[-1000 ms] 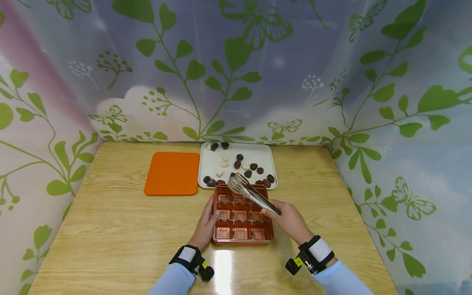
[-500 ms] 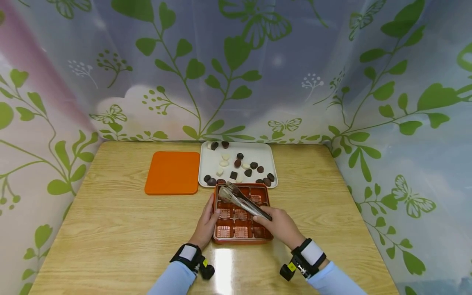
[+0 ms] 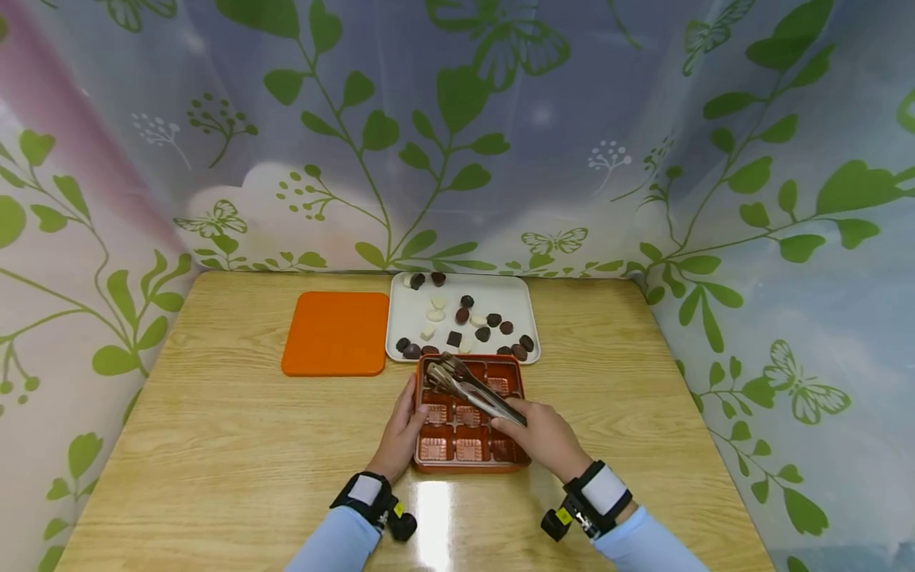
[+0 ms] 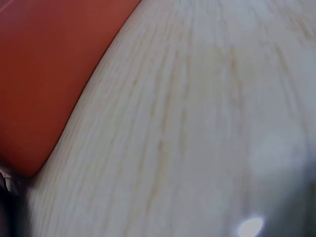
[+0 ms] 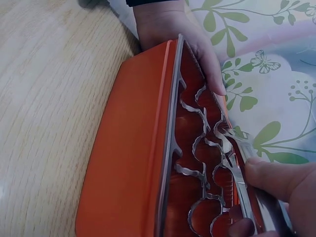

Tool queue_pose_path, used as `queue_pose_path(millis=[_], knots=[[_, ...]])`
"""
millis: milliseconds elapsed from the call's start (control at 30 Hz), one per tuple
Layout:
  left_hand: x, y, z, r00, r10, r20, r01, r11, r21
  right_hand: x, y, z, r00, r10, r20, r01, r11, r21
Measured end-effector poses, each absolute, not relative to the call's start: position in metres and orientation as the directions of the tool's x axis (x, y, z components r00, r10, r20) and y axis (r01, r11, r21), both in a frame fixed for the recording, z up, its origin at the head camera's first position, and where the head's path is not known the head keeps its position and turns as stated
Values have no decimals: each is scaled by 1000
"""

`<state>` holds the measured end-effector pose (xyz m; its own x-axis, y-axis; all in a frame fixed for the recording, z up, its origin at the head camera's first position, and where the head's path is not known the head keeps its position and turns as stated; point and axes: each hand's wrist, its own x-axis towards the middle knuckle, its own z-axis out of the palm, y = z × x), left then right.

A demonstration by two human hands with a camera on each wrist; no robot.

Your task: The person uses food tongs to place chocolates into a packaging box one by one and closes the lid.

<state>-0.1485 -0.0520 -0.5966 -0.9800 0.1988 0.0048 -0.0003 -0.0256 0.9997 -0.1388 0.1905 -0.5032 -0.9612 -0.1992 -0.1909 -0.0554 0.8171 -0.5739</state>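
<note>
Head view, tongs (image 3: 486,399) over box (image 3: 472,468), left hand (image 3: 397,435) at edge, tabletop (image 3: 229,445) around

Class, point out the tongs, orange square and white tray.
Tongs (image 3: 480,396), head view: metal arm, about mid-length.
Orange square (image 3: 336,334), head view: middle of its top.
White tray (image 3: 504,294), head view: bare inner surface.

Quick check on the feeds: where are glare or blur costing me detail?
Head: a bright glare streak on the table just in front of the box, small chocolates soft on detail; left wrist: the table's grain looks soft, with a white hotspot at the bottom edge; right wrist: highlights on the tongs, box edges readable.
</note>
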Motion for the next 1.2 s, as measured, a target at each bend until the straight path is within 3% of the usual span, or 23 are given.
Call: queue_pose_path(millis=[300, 733, 967, 1200], knots=[[-152, -49, -618, -986, 163, 20, 24, 22, 999, -137, 189, -504, -961, -192, -201, -45, 820, -570], [-151, -50, -610, -985, 173, 1, 2, 5, 1000, -135, 192, -503, -964, -211, -160, -97, 844, -528], [-145, -53, -587, -977, 211, -2, -7, -23, 1000, -134, 194, -500, -974, -174, -141, -73, 841, -536], [-150, -53, -604, -981, 194, -5, -4, 5, 1000, -138, 196, -499, -981, -154, -122, -61, 827, -558]])
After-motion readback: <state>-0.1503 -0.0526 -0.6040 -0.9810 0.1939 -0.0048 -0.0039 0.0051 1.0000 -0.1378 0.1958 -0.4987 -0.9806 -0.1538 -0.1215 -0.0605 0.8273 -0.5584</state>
